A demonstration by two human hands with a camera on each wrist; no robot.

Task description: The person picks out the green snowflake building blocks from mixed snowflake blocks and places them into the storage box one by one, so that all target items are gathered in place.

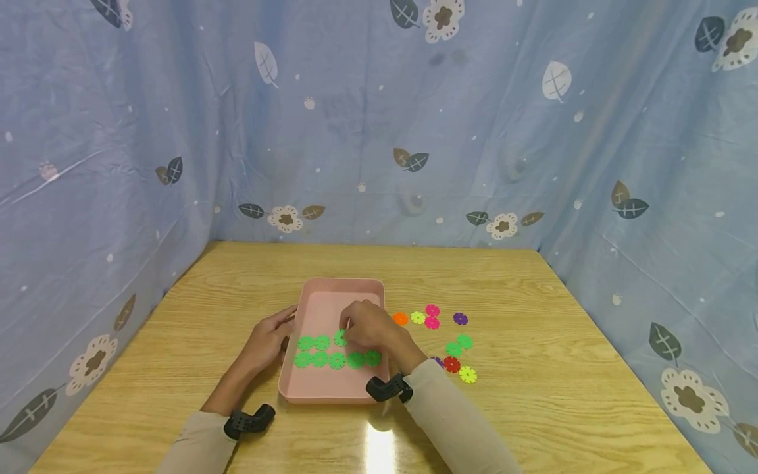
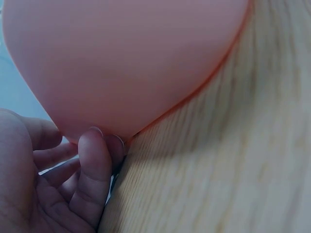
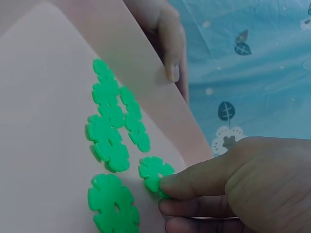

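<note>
A shallow pink tray (image 1: 331, 385) lies on the table, with several green flower-shaped plastic discs (image 1: 337, 360) in two rows on its floor. At its left side, my left hand (image 1: 266, 339) holds the wall, the fingertips (image 2: 93, 150) against its outer face in the left wrist view. Inside the tray, my right hand (image 1: 372, 326) pinches a green flower disc (image 3: 153, 170) at the right end of the upper row. The right wrist view shows the thumb on that disc's edge; the other fingers are partly hidden behind the thumb.
To the tray's right lie loose flower discs: an orange one (image 1: 400, 318), two pink ones (image 1: 432, 322), a red one (image 1: 452, 365), two green ones (image 1: 454, 349), plus yellow and purple ones (image 1: 460, 318). A patterned blue curtain (image 1: 367, 131) surrounds the wooden table (image 1: 533, 408).
</note>
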